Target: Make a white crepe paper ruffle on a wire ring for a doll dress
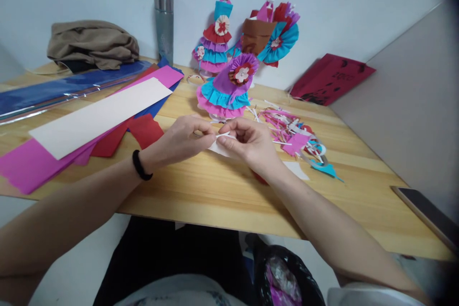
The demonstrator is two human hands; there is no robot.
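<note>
Over the middle of the wooden table, both hands pinch a small piece of white paper (224,149) by its upper edge. My left hand (186,139) has its thumb and fingers closed at the strip's left side. Close beside it, my right hand (249,142) grips the same edge from the right. Part of the white piece hangs below the fingers, and the rest is hidden by them. Just behind the hands stands a doll-like figure in a purple, blue and pink ruffled paper dress (229,86), with a rosette on it.
On the left lie coloured sheets under a white paper sheet (103,117), with a red piece (145,130) nearby. Colourful scraps (292,134) are heaped on the right. A tumbler (164,24), a second dress figure (217,43) and a red bag (330,79) stand behind. A phone (428,215) lies far right.
</note>
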